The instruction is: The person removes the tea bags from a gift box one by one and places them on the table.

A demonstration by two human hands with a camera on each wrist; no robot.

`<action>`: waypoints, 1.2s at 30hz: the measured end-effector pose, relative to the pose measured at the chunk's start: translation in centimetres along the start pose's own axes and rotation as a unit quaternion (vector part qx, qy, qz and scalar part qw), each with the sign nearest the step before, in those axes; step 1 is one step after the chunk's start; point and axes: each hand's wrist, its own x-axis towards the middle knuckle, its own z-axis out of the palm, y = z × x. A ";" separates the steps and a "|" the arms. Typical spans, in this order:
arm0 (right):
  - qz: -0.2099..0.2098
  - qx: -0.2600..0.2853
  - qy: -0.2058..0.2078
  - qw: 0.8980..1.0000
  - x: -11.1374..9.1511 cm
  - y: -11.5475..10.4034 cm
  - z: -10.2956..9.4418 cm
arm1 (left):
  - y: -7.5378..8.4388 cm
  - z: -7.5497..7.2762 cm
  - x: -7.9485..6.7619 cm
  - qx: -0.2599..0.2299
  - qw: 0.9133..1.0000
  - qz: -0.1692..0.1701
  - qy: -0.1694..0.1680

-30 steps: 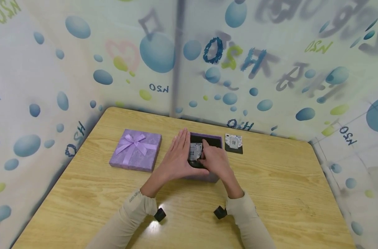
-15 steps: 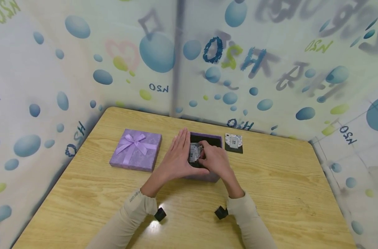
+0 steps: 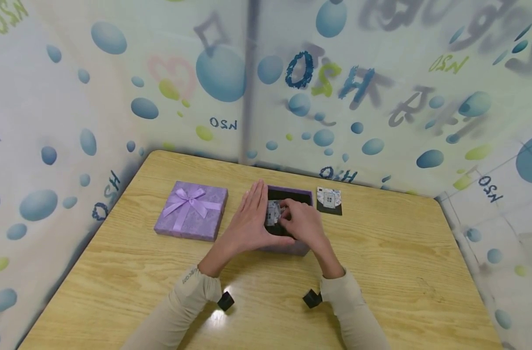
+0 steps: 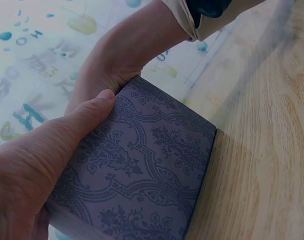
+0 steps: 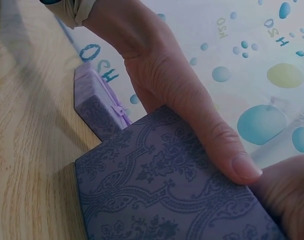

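A purple patterned box [image 3: 288, 249] with a black inside sits topless on the table. My left hand [image 3: 248, 218] rests against its left side with straight fingers, thumb stretched along the near rim. In the left wrist view that thumb lies over the edge of the box wall [image 4: 142, 165]. My right hand [image 3: 303, 219] reaches into the box and pinches the right edge of a flat grey-and-white printed piece [image 3: 272, 212]. In the right wrist view its fingertips are hidden behind the wall. A similar printed card [image 3: 329, 200], black at the bottom, lies right of the box.
The purple lid [image 3: 191, 214] with a ribbon bow lies to the left of the box. The wooden table [image 3: 401, 272] backs onto a wall covering [image 3: 270, 116] printed with blue drops and letters, which also closes in both sides.
My right forefinger has drawn back toward the thumb and the fingers have closed on the printed piece's right edge. The left hand and box have stayed put.
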 end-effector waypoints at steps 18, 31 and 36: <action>-0.009 0.254 0.074 0.964 -0.1 1.4 -1.4 | -0.1 0.2 0.0 0.004 1.000 0.003 0.009; 0.035 0.324 0.044 0.944 -0.6 2.7 -3.7 | 0.0 0.1 -0.1 -0.009 1.000 -0.008 0.010; 0.055 0.353 0.044 0.933 -0.8 3.9 -4.5 | 0.0 0.1 0.0 -0.007 1.000 -0.009 0.008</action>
